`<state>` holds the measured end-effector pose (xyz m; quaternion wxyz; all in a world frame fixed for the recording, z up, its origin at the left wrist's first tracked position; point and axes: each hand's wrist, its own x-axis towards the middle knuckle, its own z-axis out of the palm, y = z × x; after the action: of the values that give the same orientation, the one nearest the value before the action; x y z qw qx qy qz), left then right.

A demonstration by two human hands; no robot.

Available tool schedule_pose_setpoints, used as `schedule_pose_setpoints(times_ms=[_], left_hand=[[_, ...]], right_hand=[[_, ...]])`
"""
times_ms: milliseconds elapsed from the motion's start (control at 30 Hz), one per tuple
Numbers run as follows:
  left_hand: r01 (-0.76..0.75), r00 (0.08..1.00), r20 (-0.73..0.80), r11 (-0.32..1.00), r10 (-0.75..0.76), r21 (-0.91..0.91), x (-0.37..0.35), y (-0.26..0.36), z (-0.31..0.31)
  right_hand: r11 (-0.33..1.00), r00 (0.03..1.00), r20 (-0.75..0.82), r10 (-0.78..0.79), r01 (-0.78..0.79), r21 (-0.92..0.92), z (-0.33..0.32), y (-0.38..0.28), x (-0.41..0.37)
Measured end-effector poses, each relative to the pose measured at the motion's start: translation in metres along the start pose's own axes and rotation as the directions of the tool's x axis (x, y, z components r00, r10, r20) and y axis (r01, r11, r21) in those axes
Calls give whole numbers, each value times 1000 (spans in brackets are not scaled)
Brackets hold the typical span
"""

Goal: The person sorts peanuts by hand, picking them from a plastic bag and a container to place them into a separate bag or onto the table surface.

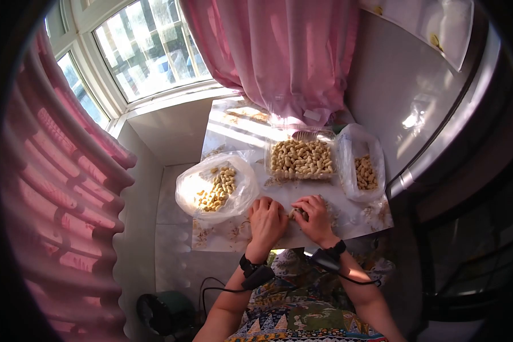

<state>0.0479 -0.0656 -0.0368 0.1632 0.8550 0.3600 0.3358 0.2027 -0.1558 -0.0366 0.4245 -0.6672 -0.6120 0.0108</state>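
Observation:
Both my hands are close together over the front part of the table. My left hand [267, 221] has its fingers curled down near the tabletop; what lies under them is hidden. My right hand [314, 218] is closed on a few peanuts [300, 214] that show between thumb and fingers. Beyond the hands stands a clear plastic box [268, 149] full of unshelled peanuts [302, 157]. A white plastic bag [246, 188] with peanuts inside lies open left of my left hand. Another open white bag [353, 137], also with peanuts, stands right of the box.
The table [222, 242] has a patterned cover and its front edge is near my body. Pink curtains [290, 57] hang behind it and at the left, beside a window [154, 51]. Cables [211, 280] run from bands on both my wrists.

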Motion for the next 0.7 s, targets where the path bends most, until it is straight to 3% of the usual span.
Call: schedule_pose_setpoints(times_ms=[400,467,700], left_hand=[[-14,996,86,1000,12,21,-3,-5,2],[37,996,86,996,-30,-79,-3,-5,-1],[-18,989,141,980,46,-198,-7,-13,-20]], right_hand=[[999,996,-81,25,-22,45,-10,2,-5],[1000,998,-67,-1,3,31,-13,-1,-6],[995,997,36,-71,68,74,-12,-9,-10]])
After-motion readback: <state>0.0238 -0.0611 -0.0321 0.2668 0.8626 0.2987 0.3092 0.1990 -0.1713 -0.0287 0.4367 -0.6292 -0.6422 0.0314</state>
